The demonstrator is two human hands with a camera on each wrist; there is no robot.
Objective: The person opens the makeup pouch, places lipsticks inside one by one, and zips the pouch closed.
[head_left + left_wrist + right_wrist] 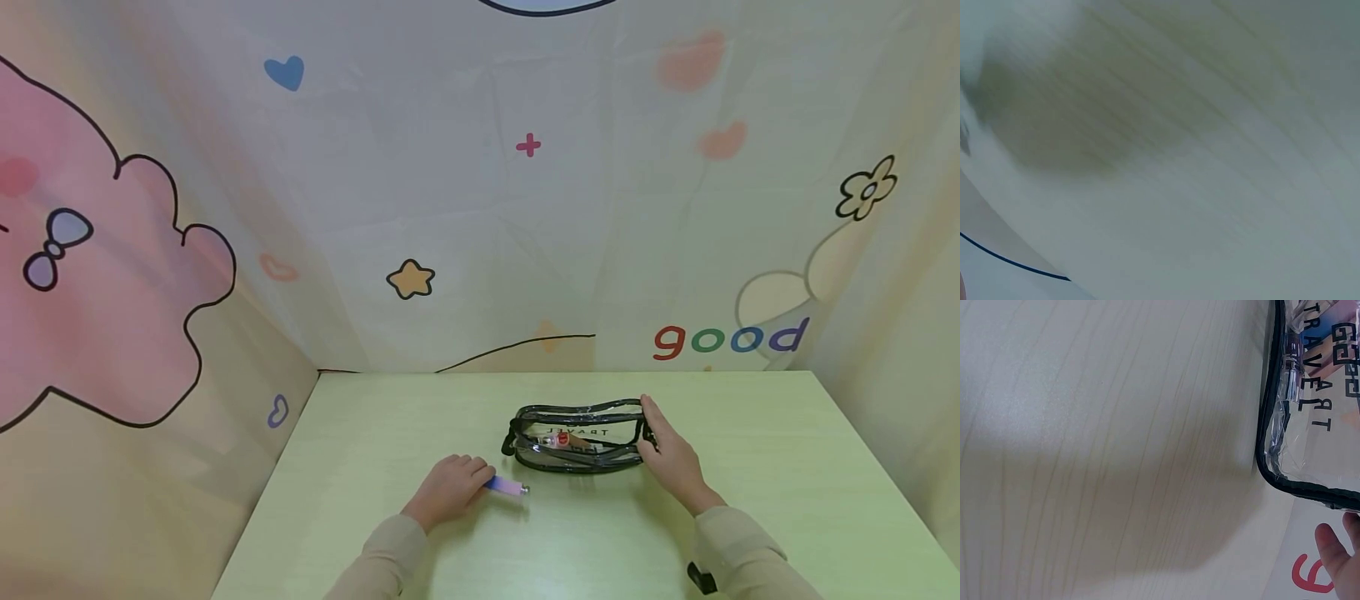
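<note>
Left of centre in the head view, my left hand (452, 490) grips one end of a slim lilac-and-blue stick (507, 485) with a silvery tip pointing right. What kind of thing it is I cannot tell. A clear pouch (609, 432) with black piping lies just beyond it, printed with the word TRAVEL. My right hand (675, 460) holds the pouch's right end, thumb on the near side and fingers on the far side. Through the plastic show a red-and-white item (561, 439) and a brownish one. The right wrist view shows the pouch's black edge (1265, 434) and some fingertips (1330, 547).
A pale wood-grain table (360, 433) spreads beneath both hands. Behind it and at the sides hangs a printed cloth (465, 192) with hearts, a star and the word good. A small black object (701, 577) shows at the right sleeve (738, 546).
</note>
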